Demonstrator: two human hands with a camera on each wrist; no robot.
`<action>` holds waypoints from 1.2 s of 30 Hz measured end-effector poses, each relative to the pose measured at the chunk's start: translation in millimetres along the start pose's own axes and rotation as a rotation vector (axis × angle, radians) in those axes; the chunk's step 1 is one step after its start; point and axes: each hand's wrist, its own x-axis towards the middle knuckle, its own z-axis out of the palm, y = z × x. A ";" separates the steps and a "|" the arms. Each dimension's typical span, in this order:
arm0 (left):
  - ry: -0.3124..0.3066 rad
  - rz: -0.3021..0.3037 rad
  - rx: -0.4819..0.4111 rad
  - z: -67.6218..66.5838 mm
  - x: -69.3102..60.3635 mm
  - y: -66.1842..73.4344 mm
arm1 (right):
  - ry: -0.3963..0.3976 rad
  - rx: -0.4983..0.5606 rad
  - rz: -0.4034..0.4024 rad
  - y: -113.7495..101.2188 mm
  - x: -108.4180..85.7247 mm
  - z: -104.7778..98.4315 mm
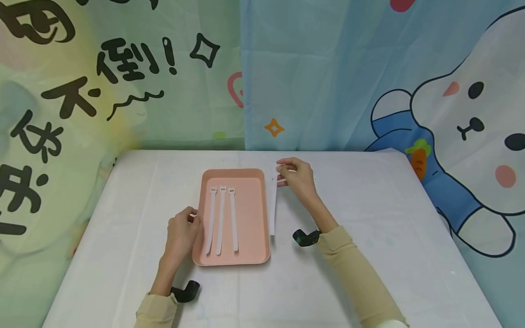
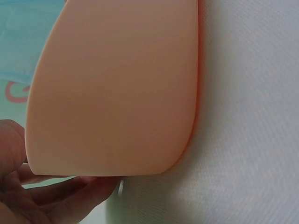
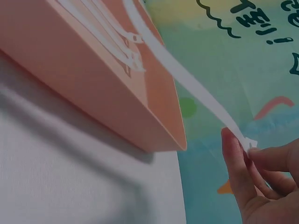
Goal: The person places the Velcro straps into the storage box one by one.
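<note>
A pink tray [image 1: 252, 218] lies lengthwise on the white table. Three white cable ties rest inside it, side by side with their heads at the far end: a left one [image 1: 211, 221], a middle one [image 1: 221, 221] and a right one [image 1: 234, 221]. My left hand [image 1: 180, 234] grips the tray's left rim, thumb at the edge and fingers partly hidden by the tray wall in the left wrist view. Just beyond the tray's right side, my right hand [image 1: 299, 180] pinches another white cable tie [image 3: 196, 91] by its head end, the strip reaching back alongside the tray.
The white-covered table [image 1: 369, 218] extends around the tray. Printed cloths [image 1: 320, 91] hang behind it and down the left side, one with a large cartoon bear [image 1: 459, 146]. A black wrist camera [image 1: 306, 238] sits on the right wrist, another camera [image 1: 186, 291] on the left.
</note>
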 end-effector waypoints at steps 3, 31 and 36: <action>0.004 -0.003 -0.003 -0.4 -0.4 0.2 | -0.031 0.003 -0.014 -1.6 0.0 9.7; 0.004 -0.012 -0.003 -0.5 1.4 0.9 | -0.189 -0.115 -0.086 9.1 -3.5 72.1; 0.004 -0.015 -0.009 -0.9 0.3 1.8 | -0.178 -0.225 -0.127 12.0 -3.3 77.1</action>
